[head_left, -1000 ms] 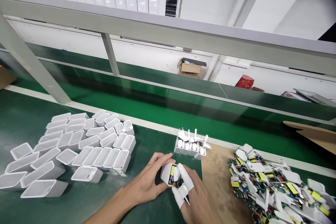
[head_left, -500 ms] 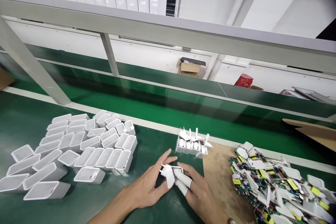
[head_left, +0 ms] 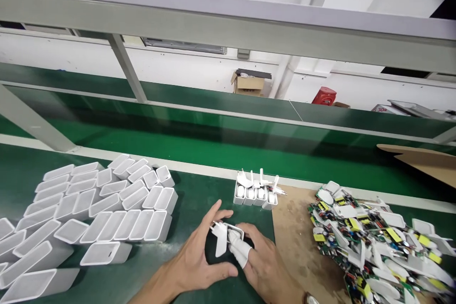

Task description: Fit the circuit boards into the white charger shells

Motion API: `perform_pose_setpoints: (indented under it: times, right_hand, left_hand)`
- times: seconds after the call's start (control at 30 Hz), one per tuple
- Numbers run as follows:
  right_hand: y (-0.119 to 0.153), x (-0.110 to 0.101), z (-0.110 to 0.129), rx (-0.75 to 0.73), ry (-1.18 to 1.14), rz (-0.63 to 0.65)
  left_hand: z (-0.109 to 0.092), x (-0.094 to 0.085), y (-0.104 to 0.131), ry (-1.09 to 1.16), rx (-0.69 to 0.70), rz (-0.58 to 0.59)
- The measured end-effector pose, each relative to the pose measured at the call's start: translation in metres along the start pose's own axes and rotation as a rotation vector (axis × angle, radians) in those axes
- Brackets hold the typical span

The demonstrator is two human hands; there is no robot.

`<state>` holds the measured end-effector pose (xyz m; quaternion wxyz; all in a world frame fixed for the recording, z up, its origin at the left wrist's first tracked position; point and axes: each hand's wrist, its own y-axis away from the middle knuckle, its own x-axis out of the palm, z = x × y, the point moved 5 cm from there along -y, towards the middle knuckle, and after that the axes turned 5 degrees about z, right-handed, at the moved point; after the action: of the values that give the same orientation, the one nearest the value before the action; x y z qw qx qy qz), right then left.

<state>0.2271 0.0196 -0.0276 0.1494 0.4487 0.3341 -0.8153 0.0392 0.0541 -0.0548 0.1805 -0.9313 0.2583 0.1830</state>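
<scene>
My right hand [head_left: 265, 266] is closed around a small white charger housing [head_left: 240, 230], with white finger cots on the fingers pressed at its opening. A white plug cap [head_left: 221, 241] with two pins hangs at the housing's left side. Around that cap my left hand [head_left: 194, 259] curves with thumb and fingers spread apart; whether its fingertips touch the housing is hard to see. Just beyond the hands stands a short row of filled housings [head_left: 251, 194] with plug caps lying on top.
Many open white housings [head_left: 130, 225] stand in rows on the green table at left. At right, a heap of circuit boards with white caps [head_left: 374, 242] lies by a brown board [head_left: 294, 228]. A metal rail [head_left: 213, 14] crosses above the green channel [head_left: 185, 145].
My left thumb has come away from the plug cap, and the cap has tilted more upright. The right fingers have moved over the housing's opening. The view has shifted slightly.
</scene>
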Motion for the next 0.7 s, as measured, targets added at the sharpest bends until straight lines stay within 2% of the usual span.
perform_pose_setpoints:
  times: [0.1, 0.2, 0.27, 0.37, 0.53, 0.7]
  right_hand:
    - [0.002, -0.006, -0.001, 0.008, 0.010, -0.022]
    - [0.001, -0.005, 0.000, 0.027, 0.016, 0.011]
    - [0.000, -0.001, -0.001, 0.062, 0.020, 0.036]
    - [0.000, 0.003, -0.002, 0.092, 0.008, -0.013]
    - [0.001, 0.006, -0.004, 0.107, -0.052, 0.028]
    - [-0.001, 0.007, 0.000, 0.097, -0.003, 0.070]
  left_hand:
    - [-0.002, -0.003, 0.001, 0.006, 0.070, -0.075]
    - [-0.007, -0.004, 0.000, -0.035, 0.125, -0.112]
    - [-0.009, -0.004, -0.003, -0.094, 0.114, -0.121]
    - [-0.014, -0.007, -0.007, -0.153, 0.116, -0.144]
    - [-0.016, -0.009, -0.012, -0.103, 0.123, -0.146]
    - [-0.018, -0.009, -0.013, -0.123, 0.134, -0.149]
